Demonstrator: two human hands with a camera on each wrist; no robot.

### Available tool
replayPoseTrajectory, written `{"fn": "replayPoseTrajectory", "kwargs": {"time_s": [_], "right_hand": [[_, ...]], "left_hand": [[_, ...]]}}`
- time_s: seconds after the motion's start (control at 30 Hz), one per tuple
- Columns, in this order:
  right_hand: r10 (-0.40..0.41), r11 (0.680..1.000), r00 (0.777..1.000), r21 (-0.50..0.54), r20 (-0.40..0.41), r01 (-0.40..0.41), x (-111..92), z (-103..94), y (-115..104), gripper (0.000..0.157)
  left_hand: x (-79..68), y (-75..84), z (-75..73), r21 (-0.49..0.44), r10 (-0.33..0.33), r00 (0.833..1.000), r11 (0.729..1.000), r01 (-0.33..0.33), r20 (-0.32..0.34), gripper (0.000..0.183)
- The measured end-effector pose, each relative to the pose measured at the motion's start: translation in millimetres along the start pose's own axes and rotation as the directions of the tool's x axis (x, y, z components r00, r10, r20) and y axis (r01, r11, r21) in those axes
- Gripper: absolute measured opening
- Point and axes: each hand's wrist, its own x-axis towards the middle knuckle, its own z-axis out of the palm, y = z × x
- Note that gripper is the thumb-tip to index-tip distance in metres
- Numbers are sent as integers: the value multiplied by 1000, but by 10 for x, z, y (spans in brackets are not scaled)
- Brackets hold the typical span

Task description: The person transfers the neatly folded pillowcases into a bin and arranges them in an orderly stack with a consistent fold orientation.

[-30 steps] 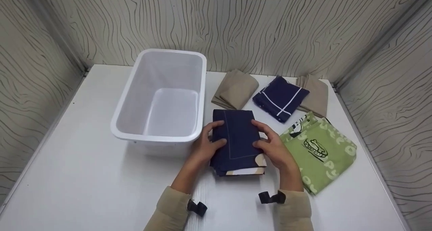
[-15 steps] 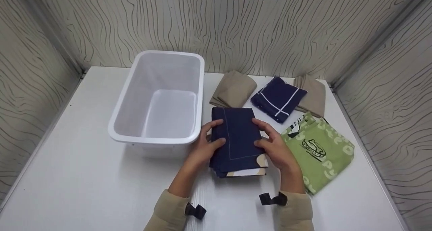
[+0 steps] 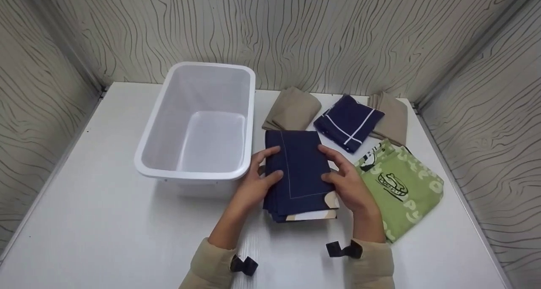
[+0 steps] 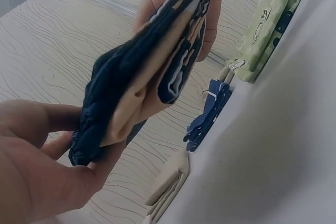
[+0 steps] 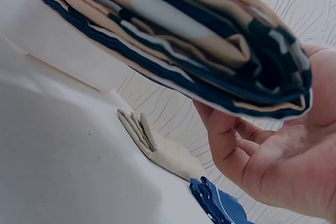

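Note:
A folded navy cloth (image 3: 302,166) with tan and white patches at its lower corner is held between both hands, raised off the table in the wrist views. My left hand (image 3: 255,185) grips its left edge, thumb on top and fingers reaching beneath. On the opposite edge, my right hand (image 3: 346,181) pinches it the same way. Seen from the side, many layers of the folded cloth (image 5: 173,40) show in the right wrist view. Left of the hands stands a white plastic tub (image 3: 194,173), with nothing in it.
Behind the held cloth lies a folded beige cloth (image 3: 296,107). To its right are a navy cloth with white lines (image 3: 348,122) and another beige cloth (image 3: 393,118). A green printed cloth (image 3: 405,192) lies beside the right forearm. Patterned walls (image 3: 287,35) enclose the white table (image 3: 105,221).
Both hands keep hold of the navy cloth, which has shifted slightly away and to the right in the head view. The tub and other cloths stay put; the view has tilted a little.

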Motion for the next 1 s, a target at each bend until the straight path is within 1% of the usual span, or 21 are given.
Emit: {"fn": "replayPoseTrajectory", "kwargs": {"time_s": [0.17,0.3,0.47,0.67,0.8,1.0], "right_hand": [[-8,1000,1000,7,2,8,-14,24,-40,71],[-15,1000,1000,11,-9,15,-27,35,-79,71],[-23,1000,999,6,-28,23,-43,36,-113,71],[-60,998,998,-20,-20,59,-65,20,-140,70],[-71,997,997,-23,-12,71,-78,16,-157,70],[-62,998,997,-24,-35,61,-98,7,-166,69]], "left_hand": [[-35,51,11,9,34,999,999,-34,-7,56],[-51,88,32,-19,33,999,999,-33,-6,57],[-51,91,58,-48,35,999,998,-35,-13,56],[-58,90,89,-79,40,999,996,-41,-18,56],[-59,100,111,-68,62,997,996,-65,-33,56],[-67,110,148,-61,113,992,991,-116,-50,57]]}}
